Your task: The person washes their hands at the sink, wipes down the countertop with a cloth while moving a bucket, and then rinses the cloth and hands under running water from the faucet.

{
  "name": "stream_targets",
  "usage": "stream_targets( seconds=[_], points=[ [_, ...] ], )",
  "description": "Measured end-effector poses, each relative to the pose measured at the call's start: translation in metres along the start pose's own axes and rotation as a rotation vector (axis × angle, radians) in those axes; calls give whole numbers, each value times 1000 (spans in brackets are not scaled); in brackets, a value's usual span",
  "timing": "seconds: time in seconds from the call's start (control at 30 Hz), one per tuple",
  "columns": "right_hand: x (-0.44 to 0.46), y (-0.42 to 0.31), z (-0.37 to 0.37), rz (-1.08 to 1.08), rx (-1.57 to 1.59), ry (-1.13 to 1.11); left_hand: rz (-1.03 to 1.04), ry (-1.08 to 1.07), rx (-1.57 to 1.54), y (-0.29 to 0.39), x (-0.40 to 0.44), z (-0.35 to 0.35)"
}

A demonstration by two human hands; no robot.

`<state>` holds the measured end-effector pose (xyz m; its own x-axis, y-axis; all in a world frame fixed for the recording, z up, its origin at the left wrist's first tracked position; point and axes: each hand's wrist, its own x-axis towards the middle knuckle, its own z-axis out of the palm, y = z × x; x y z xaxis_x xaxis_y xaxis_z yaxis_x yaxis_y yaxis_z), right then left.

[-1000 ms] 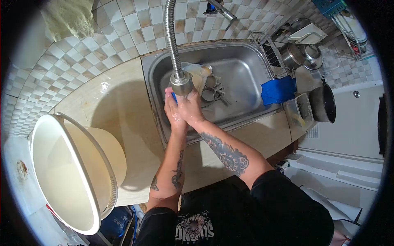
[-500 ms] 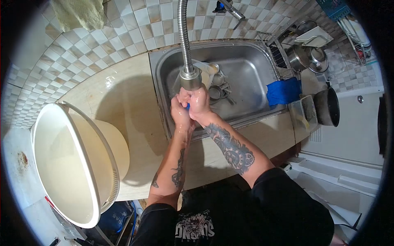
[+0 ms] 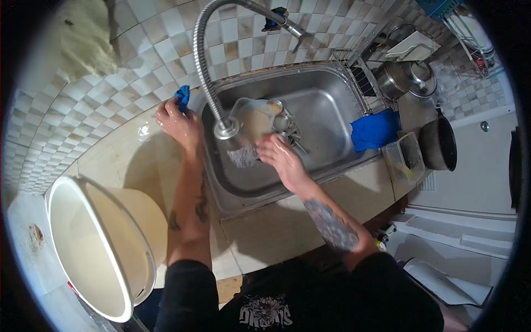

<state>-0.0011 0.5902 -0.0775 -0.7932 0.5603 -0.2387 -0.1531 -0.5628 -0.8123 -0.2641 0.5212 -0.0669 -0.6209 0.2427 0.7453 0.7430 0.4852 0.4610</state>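
Note:
At the back left of the sink, my left hand (image 3: 180, 123) grips a small crumpled blue cloth (image 3: 182, 98) above the counter, near the tiled wall. My right hand (image 3: 281, 157) is over the sink (image 3: 321, 119), wet, with its fingers stretched out and holding nothing. Just left of its fingertips, water (image 3: 242, 157) sprays down from the flexible metal faucet (image 3: 226, 128). Beneath and behind that hand, a plastic container (image 3: 251, 124) with cloudy liquid lies in the sink beside metal cups (image 3: 282, 120) and some cutlery (image 3: 301, 145).
A large cream tub (image 3: 141, 213) lies tilted on the left counter. A larger blue cloth (image 3: 376, 130) drapes over the sink's right edge. Beyond it are a clear plastic box (image 3: 401, 160), a dark pot (image 3: 440, 144) and a wire rack (image 3: 359, 80) near metal pots (image 3: 392, 77).
My hands were together under the faucet with something blue between them. Now they are apart: the left has moved to the back left with the blue cloth, the right opened toward the right.

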Motion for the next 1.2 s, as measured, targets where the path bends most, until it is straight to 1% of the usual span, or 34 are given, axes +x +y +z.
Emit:
stream_targets(
  seconds=[0.03,0.07,0.13,0.17,0.2,0.23,0.27,0.3,0.37,0.43,0.47,0.53,0.57,0.63,0.67,0.7,0.73,0.77,0.8,0.83,0.9,0.97,1.03,1.1,1.17,1.2],
  points=[
    [-21,-8,-14,-9,-11,12,52,-31,107,-15,0,24],
    [-45,-18,-24,-16,-19,24,54,-33,106,-21,-10,53],
    [-93,-24,-50,-75,-74,109,-102,-155,48,-30,-30,104],
    [-115,-27,-61,-79,-115,168,51,-76,56,1,-26,110],
    [-137,-29,-70,-79,-159,229,12,-104,55,20,-32,121],
    [-157,-29,-77,-91,-96,295,-32,-131,57,37,-42,133],
    [-173,-28,-81,-106,-34,362,-25,-133,-22,56,-53,149],
    [-185,-26,-80,-100,-40,367,-19,-132,-103,77,-63,166],
    [-201,-27,-83,-161,-74,414,68,-168,-244,125,-75,203],
    [-209,-20,-85,-192,-50,415,205,-380,-298,170,-79,233],
    [-210,-18,-83,-232,-16,417,198,-376,-312,189,-80,246],
    [-204,-22,-71,-246,-96,419,760,-581,-182,224,-73,268],
    [-205,-27,-68,-243,-154,420,755,-568,-194,226,-74,274],
    [-208,-34,-65,-264,-175,407,391,-613,-455,203,-73,276],
    [-212,-37,-63,-270,-191,383,218,-747,-444,203,-46,207],
    [-217,-39,-65,-275,-183,383,517,-575,-271,161,-54,220],
    [-222,-41,-71,-256,-231,409,492,-525,-215,130,-53,203],
    [-229,-40,-77,-230,-277,437,473,-377,-103,101,-57,187],
    [-234,-39,-83,-235,-269,441,361,-402,-105,74,-56,171],
    [-236,-36,-89,-251,-236,448,307,-364,30,53,-55,150],
    [-238,-25,-102,-270,-193,450,139,-272,155,30,-54,110],
    [-228,-13,-111,-149,-202,474,-78,-367,285,22,-57,85],
    [-189,-23,-83,-79,-525,222,-119,-194,-314,5,-87,83],
    [-126,15,-62,-564,-861,-133,-558,-498,-512,44,-99,27],
    [-84,-3,15,79,-239,131,-826,-758,-541,75,-98,-21],
    [-54,-1,32,37,-178,177,-899,-735,-744,96,-93,-48]
  ],
)
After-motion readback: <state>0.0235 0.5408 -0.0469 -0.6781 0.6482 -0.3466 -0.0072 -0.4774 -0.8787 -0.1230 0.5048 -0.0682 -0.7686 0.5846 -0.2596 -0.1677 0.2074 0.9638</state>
